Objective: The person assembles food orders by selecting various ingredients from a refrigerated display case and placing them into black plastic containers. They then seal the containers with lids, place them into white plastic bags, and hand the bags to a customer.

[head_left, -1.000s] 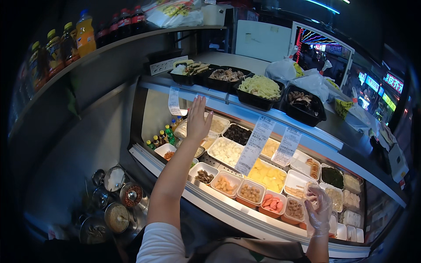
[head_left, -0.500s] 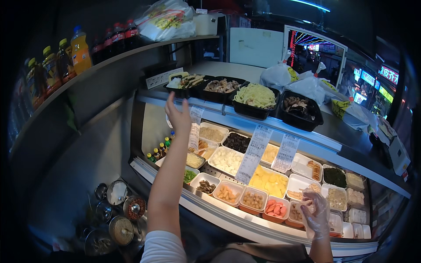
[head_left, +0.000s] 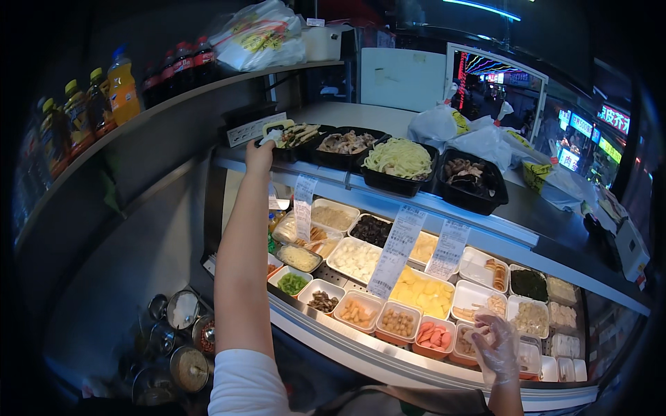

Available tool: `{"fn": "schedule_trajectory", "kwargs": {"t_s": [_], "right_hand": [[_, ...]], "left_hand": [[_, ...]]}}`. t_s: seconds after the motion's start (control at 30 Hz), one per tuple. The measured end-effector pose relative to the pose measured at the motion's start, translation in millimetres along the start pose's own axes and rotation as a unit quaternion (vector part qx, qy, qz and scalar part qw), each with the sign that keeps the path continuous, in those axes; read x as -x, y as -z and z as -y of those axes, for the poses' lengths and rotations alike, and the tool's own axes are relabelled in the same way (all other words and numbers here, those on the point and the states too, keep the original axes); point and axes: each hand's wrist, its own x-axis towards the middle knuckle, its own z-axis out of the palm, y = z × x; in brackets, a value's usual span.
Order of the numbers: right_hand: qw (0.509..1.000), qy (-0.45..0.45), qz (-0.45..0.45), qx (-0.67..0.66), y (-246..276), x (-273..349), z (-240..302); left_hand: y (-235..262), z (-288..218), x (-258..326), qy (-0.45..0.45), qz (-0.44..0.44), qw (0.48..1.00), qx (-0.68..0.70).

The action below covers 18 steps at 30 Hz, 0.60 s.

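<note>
My bare left hand (head_left: 259,159) reaches to the counter above the display case. Its fingers are closed on the near left corner of a black takeaway container (head_left: 286,155), which holds sliced food and something white. Along the same ledge stand a black container of meat pieces (head_left: 347,143), another heaped with pale green noodles (head_left: 400,161), and one of dark slices (head_left: 469,177). My right hand (head_left: 497,345), in a clear plastic glove, hovers low over the front tubs with its fingers loosely curled and apart, nothing visible in it. Pink slices fill a nearby tub (head_left: 434,335).
Printed paper slips (head_left: 397,251) hang from the ledge in front of the display case, where several food tubs sit. Drink bottles (head_left: 123,87) and a plastic bag (head_left: 258,36) stand on the upper left shelf. Bagged packages (head_left: 479,142) lie at right. Metal pots (head_left: 189,369) are at lower left.
My left hand has moved left and slightly down from above the ledge, and its spread fingers have closed on the leftmost black container. My right hand has stayed nearly in place.
</note>
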Motion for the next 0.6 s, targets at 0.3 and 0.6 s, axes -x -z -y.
{"fn": "schedule_trajectory", "kwargs": {"t_s": [0.3,0.6], "right_hand": [[0.998,0.062,0.008,0.019,-13.5,-11.5,-7.7],[0.997,0.056,0.036,0.048,-7.1,-7.8,-1.8]], "left_hand": [[-12.3,-13.8,22.4,-0.076,-0.122,0.985,-0.094],[-12.2,-153.8,209.9,-0.379,0.266,0.848,0.257]]}}
